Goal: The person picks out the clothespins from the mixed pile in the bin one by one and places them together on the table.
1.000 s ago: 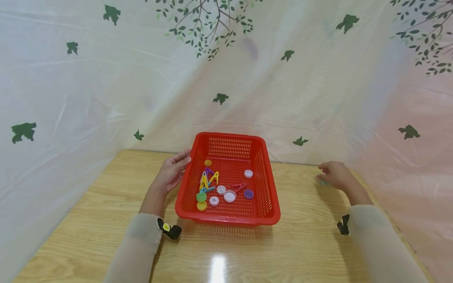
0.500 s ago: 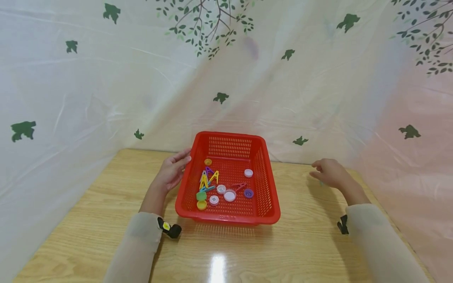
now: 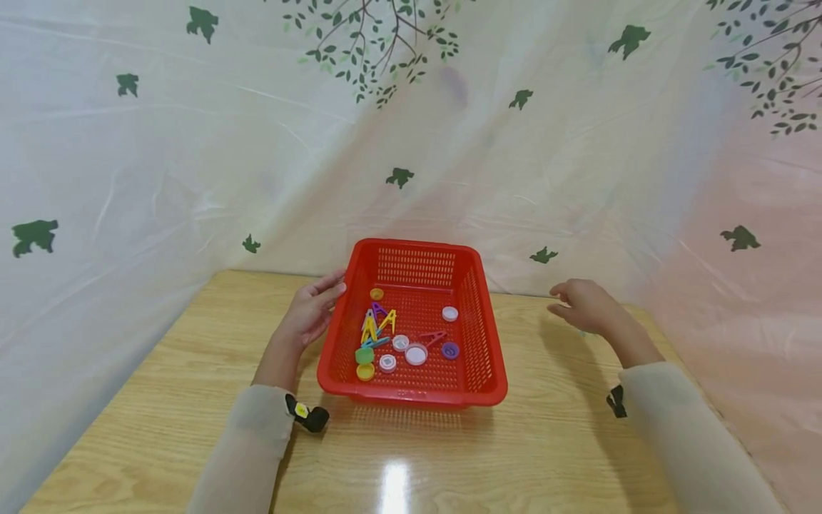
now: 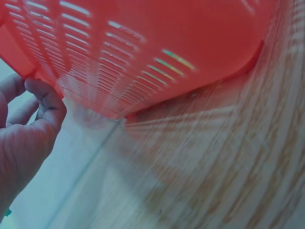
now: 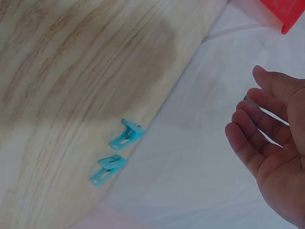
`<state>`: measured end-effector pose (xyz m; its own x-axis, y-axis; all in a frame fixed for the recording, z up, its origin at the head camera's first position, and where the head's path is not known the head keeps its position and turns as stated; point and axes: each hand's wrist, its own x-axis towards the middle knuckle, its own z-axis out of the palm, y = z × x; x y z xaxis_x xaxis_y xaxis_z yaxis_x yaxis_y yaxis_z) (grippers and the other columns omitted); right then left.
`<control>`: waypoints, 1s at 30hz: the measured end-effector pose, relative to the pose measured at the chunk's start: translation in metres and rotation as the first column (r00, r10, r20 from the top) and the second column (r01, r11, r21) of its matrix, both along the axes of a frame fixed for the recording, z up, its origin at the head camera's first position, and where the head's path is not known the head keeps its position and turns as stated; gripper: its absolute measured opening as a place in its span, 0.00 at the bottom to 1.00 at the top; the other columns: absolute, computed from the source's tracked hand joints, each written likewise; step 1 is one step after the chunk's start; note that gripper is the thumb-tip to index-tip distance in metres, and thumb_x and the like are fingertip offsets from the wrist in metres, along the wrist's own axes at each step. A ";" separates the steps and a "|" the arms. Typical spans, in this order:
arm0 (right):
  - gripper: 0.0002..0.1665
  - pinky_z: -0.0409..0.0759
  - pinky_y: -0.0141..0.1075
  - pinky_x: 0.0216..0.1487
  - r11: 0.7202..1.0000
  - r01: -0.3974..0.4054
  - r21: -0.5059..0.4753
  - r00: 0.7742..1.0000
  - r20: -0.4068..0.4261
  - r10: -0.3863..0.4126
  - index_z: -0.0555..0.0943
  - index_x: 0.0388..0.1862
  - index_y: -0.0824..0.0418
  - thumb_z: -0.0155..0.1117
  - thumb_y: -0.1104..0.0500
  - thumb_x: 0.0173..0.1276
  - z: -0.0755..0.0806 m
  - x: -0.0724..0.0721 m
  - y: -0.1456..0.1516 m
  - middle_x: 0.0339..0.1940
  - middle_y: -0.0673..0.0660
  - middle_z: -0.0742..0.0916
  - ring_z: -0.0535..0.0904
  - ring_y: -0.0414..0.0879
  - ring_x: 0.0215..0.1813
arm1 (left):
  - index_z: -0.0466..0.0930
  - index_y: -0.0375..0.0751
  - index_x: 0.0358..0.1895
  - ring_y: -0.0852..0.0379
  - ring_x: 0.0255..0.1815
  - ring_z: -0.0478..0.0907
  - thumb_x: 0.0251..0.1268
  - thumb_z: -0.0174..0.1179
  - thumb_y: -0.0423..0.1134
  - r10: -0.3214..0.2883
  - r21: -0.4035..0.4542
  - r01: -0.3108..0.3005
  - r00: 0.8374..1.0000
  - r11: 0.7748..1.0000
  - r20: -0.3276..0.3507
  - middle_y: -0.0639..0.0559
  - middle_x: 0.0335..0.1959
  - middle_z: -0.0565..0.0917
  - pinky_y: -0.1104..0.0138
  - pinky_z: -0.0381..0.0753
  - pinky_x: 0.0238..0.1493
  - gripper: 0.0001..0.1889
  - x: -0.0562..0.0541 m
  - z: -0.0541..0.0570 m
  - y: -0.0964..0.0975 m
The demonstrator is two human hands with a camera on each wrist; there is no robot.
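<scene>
The red basket [image 3: 411,396] stands on the wooden table [image 3: 546,442], in the middle before you, and your left hand [image 3: 311,310] pinches its left rim between thumb and fingers, although some fingertips are partly hidden there. Inside, toward the left, several clips overlap, so you cannot count them surely: a purple clip [image 3: 379,310], yellow clips [image 3: 369,330] and a light blue clip [image 3: 375,343] can be made out. Just below them lie a green cap [image 3: 364,355] and a yellow cap [image 3: 365,372]; an orange cap [image 3: 377,294] lies farther back. Four white caps [image 3: 416,354] are also in the basket, and a reddish clip [image 3: 432,338] lies near a purple cap [image 3: 450,350]. The left wrist view cuts the basket off and shows only its slotted outside, where some yellow and green shines through, from which object you cannot tell. Your right hand [image 3: 587,305] is in the air to the right, well apart from the basket, its fingers loosely bent and close together, the thumb apart from them. The right wrist view shows two teal clips [image 5: 126,135] near the table edge, beside the pale curtain [image 5: 190,157]; the head view gives only a small teal speck under this hand.
</scene>
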<state>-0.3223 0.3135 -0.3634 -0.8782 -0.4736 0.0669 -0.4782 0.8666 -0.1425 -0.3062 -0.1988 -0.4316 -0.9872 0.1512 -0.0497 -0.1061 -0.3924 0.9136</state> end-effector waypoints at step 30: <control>0.19 0.85 0.55 0.50 0.992 -0.110 0.066 0.990 -0.076 0.115 0.84 0.54 0.70 0.69 0.58 0.71 0.022 0.007 -0.048 0.44 0.63 0.88 0.86 0.58 0.45 | 0.69 0.43 0.75 0.49 0.62 0.80 0.77 0.58 0.37 0.016 -0.006 -0.016 1.000 1.000 0.001 0.44 0.71 0.74 0.58 0.84 0.57 0.26 0.004 0.001 0.002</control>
